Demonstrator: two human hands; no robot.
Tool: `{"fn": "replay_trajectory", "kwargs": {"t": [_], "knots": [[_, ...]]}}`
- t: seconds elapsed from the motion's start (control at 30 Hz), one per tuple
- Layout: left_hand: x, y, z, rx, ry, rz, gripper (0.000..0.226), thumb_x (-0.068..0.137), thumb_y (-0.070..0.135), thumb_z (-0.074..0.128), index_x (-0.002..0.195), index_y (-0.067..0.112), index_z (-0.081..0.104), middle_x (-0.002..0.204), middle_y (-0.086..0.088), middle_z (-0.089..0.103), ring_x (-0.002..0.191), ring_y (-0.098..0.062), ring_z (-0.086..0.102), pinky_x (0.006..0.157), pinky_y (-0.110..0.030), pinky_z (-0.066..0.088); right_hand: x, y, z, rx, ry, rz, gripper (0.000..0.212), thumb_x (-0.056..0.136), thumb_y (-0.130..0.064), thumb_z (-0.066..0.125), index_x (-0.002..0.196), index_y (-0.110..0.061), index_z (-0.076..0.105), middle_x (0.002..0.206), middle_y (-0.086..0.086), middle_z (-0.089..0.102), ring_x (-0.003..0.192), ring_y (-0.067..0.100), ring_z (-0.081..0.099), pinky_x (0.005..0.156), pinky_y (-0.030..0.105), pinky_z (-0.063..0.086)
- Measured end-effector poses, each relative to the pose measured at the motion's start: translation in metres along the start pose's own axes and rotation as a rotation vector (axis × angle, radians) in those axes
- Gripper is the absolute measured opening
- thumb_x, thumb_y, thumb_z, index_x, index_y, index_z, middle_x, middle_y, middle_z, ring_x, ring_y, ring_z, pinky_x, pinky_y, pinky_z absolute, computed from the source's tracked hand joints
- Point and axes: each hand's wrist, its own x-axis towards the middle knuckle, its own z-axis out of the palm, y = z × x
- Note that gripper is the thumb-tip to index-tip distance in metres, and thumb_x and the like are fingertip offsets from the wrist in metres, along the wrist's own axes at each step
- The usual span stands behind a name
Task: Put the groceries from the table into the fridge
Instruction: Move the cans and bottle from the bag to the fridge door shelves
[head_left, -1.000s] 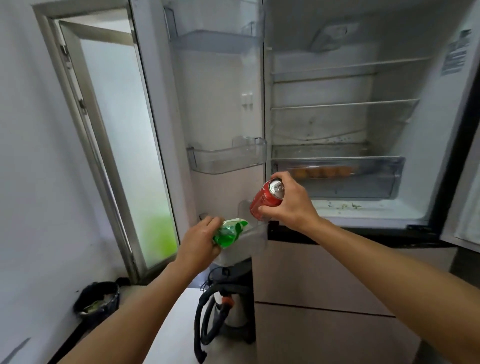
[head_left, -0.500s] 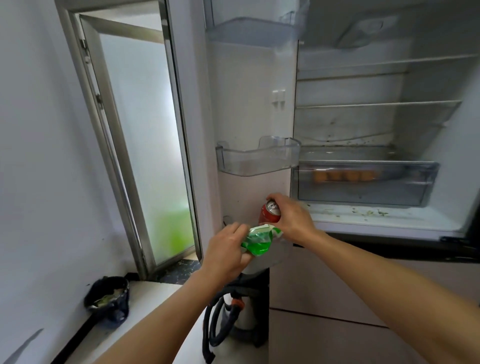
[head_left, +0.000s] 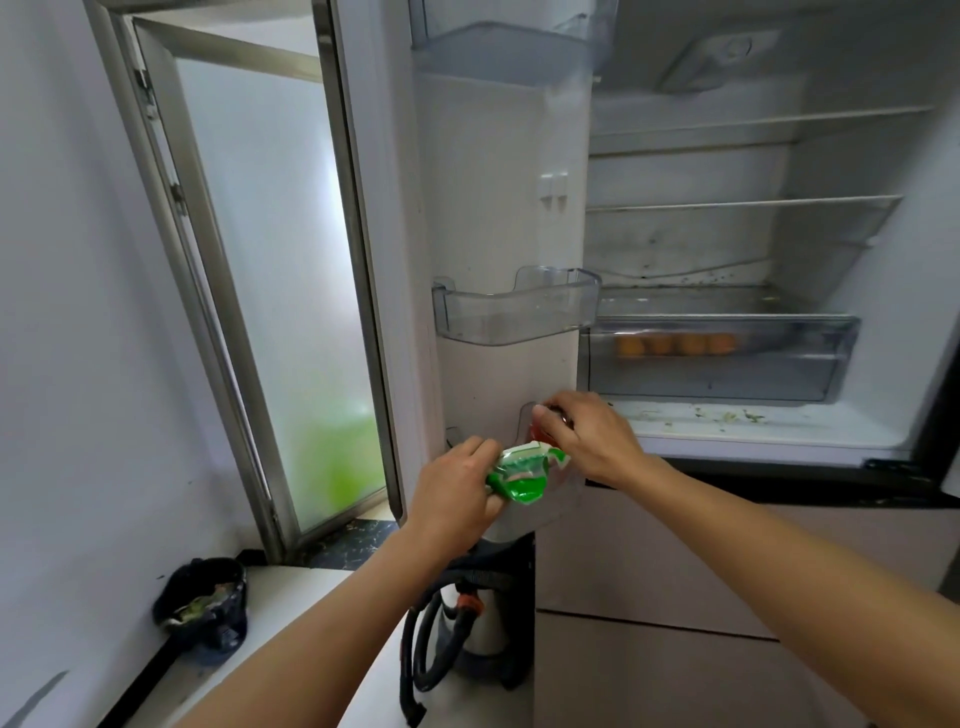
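The fridge stands open in front of me, its door (head_left: 498, 208) swung to the left. My right hand (head_left: 592, 441) grips a red soda can (head_left: 536, 431) from above and holds it down inside the lowest clear door bin (head_left: 540, 499); only a sliver of the can shows. My left hand (head_left: 457, 493) holds a green and white packet (head_left: 522, 470) just in front of that bin, touching my right hand. Several orange eggs (head_left: 675, 344) lie in the clear drawer (head_left: 717, 364) inside the fridge.
A middle door bin (head_left: 514, 312) and a top door bin (head_left: 498, 47) hang above my hands. Wire shelves (head_left: 743, 205) sit in the fridge body. A vacuum with a black hose (head_left: 441, 639) stands under the door. A dark bowl (head_left: 202, 603) sits on the sill by the window (head_left: 270, 260).
My right hand has lowered the red can from in front of the drawer down into the lowest door bin. My left hand has brought the green packet up and right, close to that bin.
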Motion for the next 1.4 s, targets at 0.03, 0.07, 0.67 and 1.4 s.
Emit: {"fn": "replay_trajectory", "kwargs": {"t": [0.03,0.07,0.67,1.4], "knots": [[0.0,0.001,0.0,0.01,-0.003,-0.003,0.032,0.082,0.028,0.063,0.112,0.018,0.055,0.104,0.001,0.059,0.088,-0.019,0.055,0.068,-0.029,0.041,-0.001,0.003,-0.002,0.036,0.014,0.026,0.062,0.087,-0.071,0.027,0.112,-0.024,0.06,0.106,0.001,0.064,0.097,0.02,0.057,0.072,0.033,0.043],[0.0,0.003,-0.001,0.024,-0.005,-0.002,0.035,0.083,0.027,0.062,0.115,0.019,0.054,0.106,0.001,0.059,0.089,-0.019,0.056,0.068,-0.03,0.041,-0.002,0.006,-0.004,0.06,0.016,0.051,0.058,0.089,-0.068,0.033,0.112,-0.023,0.061,0.104,0.001,0.065,0.094,0.019,0.057,0.07,0.033,0.044],[-0.061,0.032,-0.013,0.211,0.265,-0.117,0.052,0.073,0.013,0.073,0.122,0.006,0.057,0.11,-0.011,0.061,0.092,-0.027,0.059,0.076,-0.036,0.053,-0.04,-0.021,-0.041,0.222,0.322,-0.408,0.035,0.09,-0.04,0.049,0.109,-0.016,0.067,0.102,0.002,0.063,0.09,0.016,0.057,0.066,0.027,0.044],[-0.58,0.052,-0.261,0.629,-0.232,-1.312,0.013,0.092,0.036,0.051,0.093,0.024,0.054,0.088,0.006,0.055,0.075,-0.012,0.053,0.064,-0.026,0.043,-0.336,-0.42,0.095,0.357,-0.49,-1.035,0.037,0.093,-0.044,0.052,0.125,-0.026,0.056,0.123,-0.004,0.058,0.105,0.016,0.06,0.087,0.032,0.048]]}}
